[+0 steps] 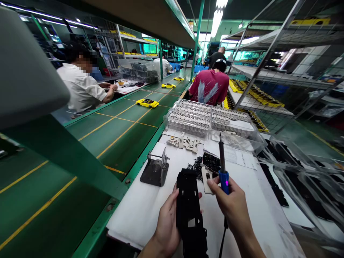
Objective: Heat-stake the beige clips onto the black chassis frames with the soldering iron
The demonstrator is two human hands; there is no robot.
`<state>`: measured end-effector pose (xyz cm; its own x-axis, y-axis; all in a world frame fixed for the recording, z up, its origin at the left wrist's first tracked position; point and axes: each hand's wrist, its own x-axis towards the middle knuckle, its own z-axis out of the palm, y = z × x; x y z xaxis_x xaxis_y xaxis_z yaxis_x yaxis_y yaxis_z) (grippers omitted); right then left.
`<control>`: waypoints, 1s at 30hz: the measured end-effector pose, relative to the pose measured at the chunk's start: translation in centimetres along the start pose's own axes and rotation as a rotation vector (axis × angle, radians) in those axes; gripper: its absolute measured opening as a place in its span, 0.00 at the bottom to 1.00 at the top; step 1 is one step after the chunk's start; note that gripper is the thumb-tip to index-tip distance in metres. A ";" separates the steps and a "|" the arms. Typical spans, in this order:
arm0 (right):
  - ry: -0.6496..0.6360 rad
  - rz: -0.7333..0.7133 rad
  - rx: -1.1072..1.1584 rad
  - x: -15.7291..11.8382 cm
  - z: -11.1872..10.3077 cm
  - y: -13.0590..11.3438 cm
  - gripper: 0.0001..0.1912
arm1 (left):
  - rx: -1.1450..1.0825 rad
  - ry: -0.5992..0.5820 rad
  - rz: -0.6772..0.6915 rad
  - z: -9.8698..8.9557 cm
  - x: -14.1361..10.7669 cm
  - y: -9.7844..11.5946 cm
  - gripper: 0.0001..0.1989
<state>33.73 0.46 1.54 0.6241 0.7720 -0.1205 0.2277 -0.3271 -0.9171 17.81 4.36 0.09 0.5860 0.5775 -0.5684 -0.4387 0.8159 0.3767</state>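
Left hand (168, 224) grips light, stiff black plastic car chassis (188, 204) by its edge; right hand (228, 204) closed on soldering iron (223, 179), both above counter (134, 215).

Head-worn view, looking forward and down

Black plastic chassis (189, 211) upright in left hand (167, 224); blue-handled soldering iron (223, 172) in right hand (228, 204), tip up.

Yellow toy cars (147, 103) are sitting on a green, yellow-lined conveyor belt (126, 143), while a black frame (188, 204) and blue-handled soldering iron (223, 181) are showing against a white bench (139, 215).
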 end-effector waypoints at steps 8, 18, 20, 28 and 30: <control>0.105 0.046 0.270 -3.6 -0.1 1.0 0.21 | 0.124 0.038 -0.126 3.5 -0.5 -2.3 0.33; 0.119 0.044 0.313 -3.9 -1.4 1.7 0.20 | 0.098 -0.120 -0.156 4.6 0.3 -3.1 0.32; 0.103 0.043 0.298 -3.9 -1.4 1.9 0.20 | 0.113 -0.134 -0.122 4.5 0.4 -3.3 0.31; 0.194 0.072 0.303 -4.0 -0.5 1.0 0.19 | 0.119 -0.164 -0.048 4.5 0.5 -3.5 0.26; 0.216 0.075 0.302 -4.1 -0.4 0.9 0.20 | 0.113 -0.169 -0.047 4.5 0.4 -3.5 0.27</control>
<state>31.69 -3.19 1.35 0.7813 0.6086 -0.1383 -0.0351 -0.1783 -0.9833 22.67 1.84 1.83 0.7140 0.5273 -0.4606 -0.3342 0.8348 0.4375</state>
